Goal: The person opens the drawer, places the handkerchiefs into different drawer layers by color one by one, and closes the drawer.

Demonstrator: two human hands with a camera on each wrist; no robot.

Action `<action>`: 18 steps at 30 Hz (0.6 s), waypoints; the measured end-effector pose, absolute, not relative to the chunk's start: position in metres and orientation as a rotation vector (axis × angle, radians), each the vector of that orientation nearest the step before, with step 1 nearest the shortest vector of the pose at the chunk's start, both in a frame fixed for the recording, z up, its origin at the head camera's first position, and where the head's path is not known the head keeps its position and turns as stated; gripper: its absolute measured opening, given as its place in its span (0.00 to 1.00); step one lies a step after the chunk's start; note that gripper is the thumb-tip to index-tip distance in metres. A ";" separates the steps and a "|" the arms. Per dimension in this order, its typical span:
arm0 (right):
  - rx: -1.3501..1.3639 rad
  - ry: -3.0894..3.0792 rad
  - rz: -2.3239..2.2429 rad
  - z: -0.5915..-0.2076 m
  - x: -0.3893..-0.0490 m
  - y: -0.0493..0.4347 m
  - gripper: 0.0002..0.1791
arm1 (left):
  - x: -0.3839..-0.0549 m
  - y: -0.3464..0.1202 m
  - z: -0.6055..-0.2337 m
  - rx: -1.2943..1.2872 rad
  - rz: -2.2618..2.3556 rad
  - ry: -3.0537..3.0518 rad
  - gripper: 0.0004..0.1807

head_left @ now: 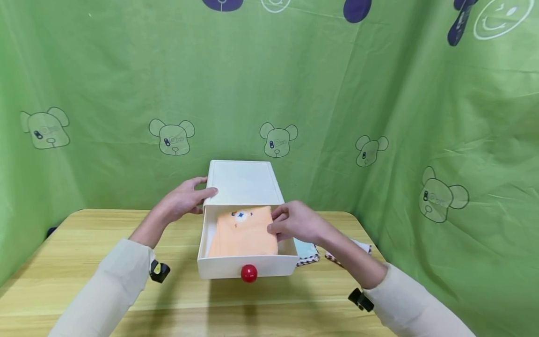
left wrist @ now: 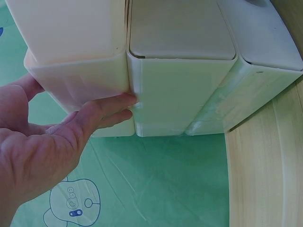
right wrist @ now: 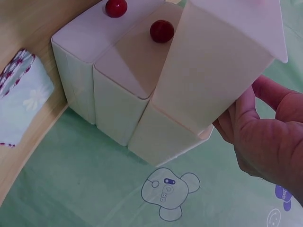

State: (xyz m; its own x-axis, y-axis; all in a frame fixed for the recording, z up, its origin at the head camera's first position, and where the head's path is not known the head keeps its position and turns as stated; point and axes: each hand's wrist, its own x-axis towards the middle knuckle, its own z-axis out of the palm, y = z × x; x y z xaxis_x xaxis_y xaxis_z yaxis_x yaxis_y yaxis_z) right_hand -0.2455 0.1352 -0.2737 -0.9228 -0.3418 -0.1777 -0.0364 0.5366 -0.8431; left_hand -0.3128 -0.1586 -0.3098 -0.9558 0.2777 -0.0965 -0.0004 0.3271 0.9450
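Note:
A white drawer cabinet (head_left: 244,182) stands on the table with its top drawer (head_left: 248,267) pulled out, a red knob (head_left: 249,273) on the front. Inside that drawer is an orange folded towel (head_left: 246,236) with a small face design near its far edge. My right hand (head_left: 299,222) pinches the towel's right edge between thumb and fingers, over the drawer's right wall. On the cabinet's left side rests my left hand (head_left: 185,199), its thumb on the top edge. The left wrist view shows the left fingers (left wrist: 111,106) fairly straight along the side wall.
Two lower drawers, each with a red knob (right wrist: 162,31), are closed in the right wrist view. Right of the cabinet lie a light-blue folded cloth (head_left: 306,250) and a pale cloth (head_left: 363,246), both with patterned trim. A green curtain (head_left: 126,93) hangs behind the wooden table (head_left: 177,299).

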 end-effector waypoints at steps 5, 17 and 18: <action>-0.364 2.424 -1.375 -0.271 -0.245 0.141 0.23 | -0.312 -0.158 -0.310 0.246 1.678 2.346 0.46; -0.399 2.396 -1.446 -0.261 -0.244 0.149 0.24 | -0.311 -0.157 -0.309 0.249 1.671 2.351 0.46; -0.411 2.402 -1.450 -0.260 -0.244 0.149 0.24 | -0.311 -0.157 -0.309 0.246 1.667 2.356 0.46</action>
State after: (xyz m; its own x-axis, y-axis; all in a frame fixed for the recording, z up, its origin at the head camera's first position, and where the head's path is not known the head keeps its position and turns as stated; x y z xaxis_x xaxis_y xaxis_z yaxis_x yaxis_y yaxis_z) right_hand -0.2439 0.1491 -0.2605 -0.9124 -0.3941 -0.1102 -0.0860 0.4479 -0.8899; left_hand -0.3115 -0.1572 -0.3090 -0.9558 0.2759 -0.1013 -0.0037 0.3334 0.9428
